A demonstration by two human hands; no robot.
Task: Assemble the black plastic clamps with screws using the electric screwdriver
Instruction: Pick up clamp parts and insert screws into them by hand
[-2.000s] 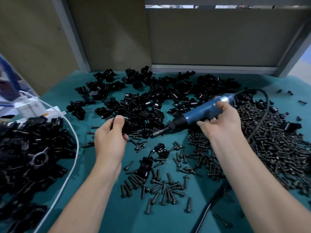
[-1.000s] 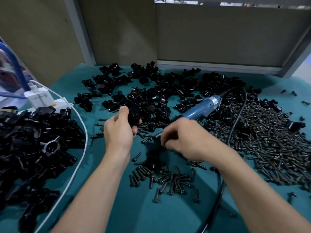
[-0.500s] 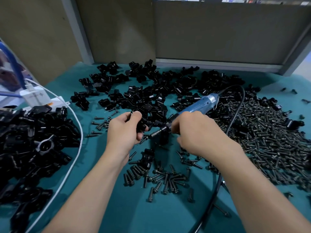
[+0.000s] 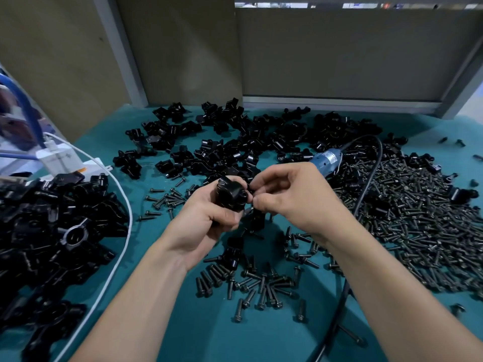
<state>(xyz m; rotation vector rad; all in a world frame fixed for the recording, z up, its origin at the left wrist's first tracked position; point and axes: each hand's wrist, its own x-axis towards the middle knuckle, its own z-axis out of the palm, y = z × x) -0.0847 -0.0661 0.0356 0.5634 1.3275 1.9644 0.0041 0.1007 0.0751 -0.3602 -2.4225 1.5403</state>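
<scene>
Teal mat (image 4: 261, 340) bears a left clamp heap (image 4: 52, 231), a rear clamp heap (image 4: 235, 152) and a screw heap (image 4: 418, 218), too many to count. Left hand (image 4: 206, 226) grips one black clamp (image 4: 230, 197), raised since half a second ago, hole facing right. Right hand (image 4: 295, 197) curls round one electric screwdriver (image 4: 326, 160), which slants from upper right to lower left, fingertips touching the clamp.

black clamp (image 4: 231, 195) aloft; blue screwdriver (image 4: 325, 162) beside; screws (image 4: 418, 218) heaped right

Single wide-angle head cam. Faces fwd & down over teal table (image 4: 209, 343), close above left hand (image 4: 209, 223) & right hand (image 4: 295, 202).
</scene>
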